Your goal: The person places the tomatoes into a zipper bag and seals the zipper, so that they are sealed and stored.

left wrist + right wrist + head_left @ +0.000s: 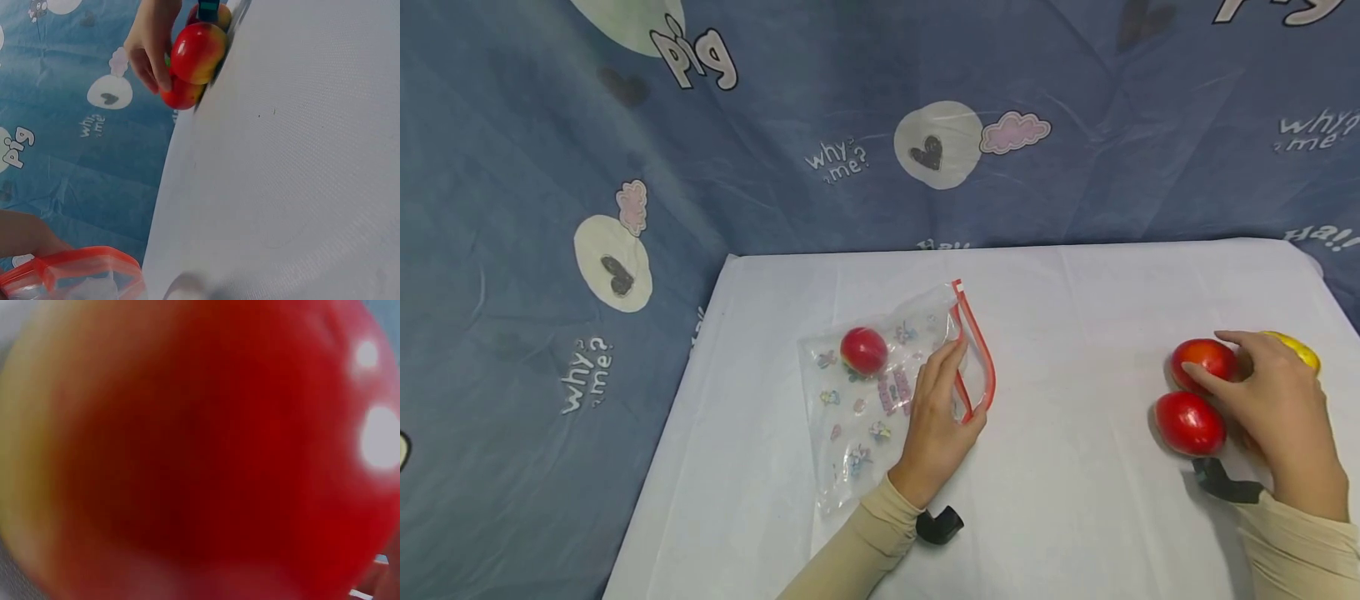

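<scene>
A clear zip bag (850, 433) with red edging and small printed pictures lies on the table, a red round fruit (863, 351) inside it. My left hand (932, 417) holds the bag at its parted mouth, fingers on one red edge and thumb by the lower end. At the right, the thumb and fingers of my right hand (1273, 400) are round a red-orange, tomato-like fruit (1204, 363) on the table. Touching its near side is a glossy red fruit (1190, 423), red and yellow in the left wrist view. A red-yellow fruit (250, 456) fills the right wrist view.
Behind the right hand a yellow fruit (1300, 350) is partly hidden. Another red-yellow fruit (222, 15) shows by the right wrist in the left wrist view. White cloth covers the table (1060, 500); a blue printed curtain (820, 100) hangs behind and to the left.
</scene>
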Available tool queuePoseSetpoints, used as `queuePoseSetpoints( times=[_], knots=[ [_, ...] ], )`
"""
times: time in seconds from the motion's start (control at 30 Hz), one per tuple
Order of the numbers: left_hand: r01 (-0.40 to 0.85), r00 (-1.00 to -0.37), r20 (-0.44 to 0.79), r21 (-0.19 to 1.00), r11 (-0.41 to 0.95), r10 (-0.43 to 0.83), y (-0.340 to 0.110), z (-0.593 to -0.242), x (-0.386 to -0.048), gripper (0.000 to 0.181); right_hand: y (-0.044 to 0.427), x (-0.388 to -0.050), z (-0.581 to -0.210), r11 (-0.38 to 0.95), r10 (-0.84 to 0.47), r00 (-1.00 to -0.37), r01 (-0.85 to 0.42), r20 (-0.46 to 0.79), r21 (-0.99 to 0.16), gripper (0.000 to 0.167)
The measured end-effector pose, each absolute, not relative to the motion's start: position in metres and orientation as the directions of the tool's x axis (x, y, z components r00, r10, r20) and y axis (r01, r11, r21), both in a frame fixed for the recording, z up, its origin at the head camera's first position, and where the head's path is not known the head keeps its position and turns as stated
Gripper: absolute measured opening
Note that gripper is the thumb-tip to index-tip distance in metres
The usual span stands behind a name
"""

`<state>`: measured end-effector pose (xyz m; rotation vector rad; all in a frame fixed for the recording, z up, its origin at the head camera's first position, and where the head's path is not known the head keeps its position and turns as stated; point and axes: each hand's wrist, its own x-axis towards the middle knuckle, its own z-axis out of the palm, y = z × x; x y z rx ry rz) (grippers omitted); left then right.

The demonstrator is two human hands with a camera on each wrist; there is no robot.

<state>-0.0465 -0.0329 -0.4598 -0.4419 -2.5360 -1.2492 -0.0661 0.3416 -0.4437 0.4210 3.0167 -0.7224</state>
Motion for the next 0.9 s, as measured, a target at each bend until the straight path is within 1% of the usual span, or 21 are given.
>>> queuePoseSetpoints(
  times=[0.1, 0.23, 0.4, 0.7, 0.9],
  knots=[
    [0.387, -0.915, 0.375, 0.719, 0.577, 0.147, -0.033, -0.4601, -0.0468, 0.088, 0.3436, -0.0666, -0.4445, 0.854, 0.235, -0.963, 0.268, -0.13, -0.445, 0.083],
    [0.387, -0.916, 0.374, 0.72, 0.575, 0.147, -0.0332, -0.4606, -0.0469, 0.09, 0.3439, -0.0676, -0.4466, 0.857, 0.191, -0.971, 0.237, -0.144, -0.459, 0.088],
    [0.397, -0.91, 0.388, 0.716, 0.574, 0.145, -0.0336, -0.4608, -0.0474, 0.089, 0.3436, -0.0683, -0.4488, 0.843, 0.182, -0.969, 0.241, -0.166, -0.481, 0.092],
    [0.409, -0.903, 0.406, 0.713, 0.57, 0.139, -0.0337, -0.4603, -0.0476, 0.09, 0.3417, -0.0702, -0.4477, 0.827, 0.174, -0.965, 0.251, -0.197, -0.503, 0.094],
    [0.408, -0.904, 0.405, 0.715, 0.568, 0.139, -0.0339, -0.4613, -0.0485, 0.089, 0.3371, -0.0711, -0.4478, 0.831, 0.162, -0.971, 0.232, -0.179, -0.506, 0.092]
  ],
)
